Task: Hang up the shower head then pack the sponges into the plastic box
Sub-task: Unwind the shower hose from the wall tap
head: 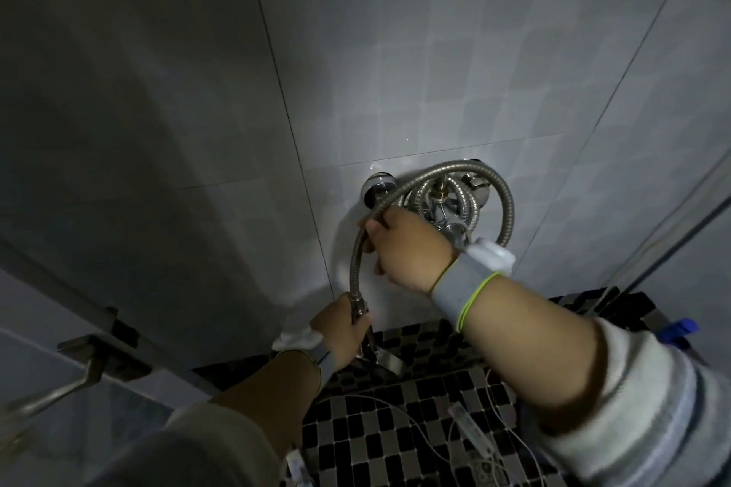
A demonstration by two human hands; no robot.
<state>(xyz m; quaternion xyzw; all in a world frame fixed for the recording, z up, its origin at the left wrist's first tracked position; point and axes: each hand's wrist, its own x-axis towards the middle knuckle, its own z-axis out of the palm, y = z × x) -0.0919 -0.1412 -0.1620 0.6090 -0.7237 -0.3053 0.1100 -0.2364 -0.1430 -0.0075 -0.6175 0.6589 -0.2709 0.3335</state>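
At the lower left of the frame a metal door handle (75, 372) is jutting out from a dim glass panel, well apart from the work. Just right of it, low and near the centre, the left hand (340, 332) is clenching around the chrome shower head handle (362, 322), right where the hose joins it; the head itself is pointing down toward the black-and-white mosaic floor (415, 419) and is mostly hidden behind the fingers. From that joint the metal shower hose (356, 249) is arching upward and looping around the wall-mounted mixer tap (447, 202) at centre right. The right hand (407, 249) is reaching across to the upper part of that hose, fingers curled on it just beside the round chrome wall flange (377, 188), and appears to be gripping it. Thin white cables (399, 413) are lying on the floor at lower right. No holder for the shower head is showing, and no sponges or plastic box are in view, so hanging seems to be still under way. The likely trouble from here: the hose is winding in several coils around the tap, so lifting the head could snag or kink it, and a wet chrome handle could be slipping from the left hand and striking the tiles.
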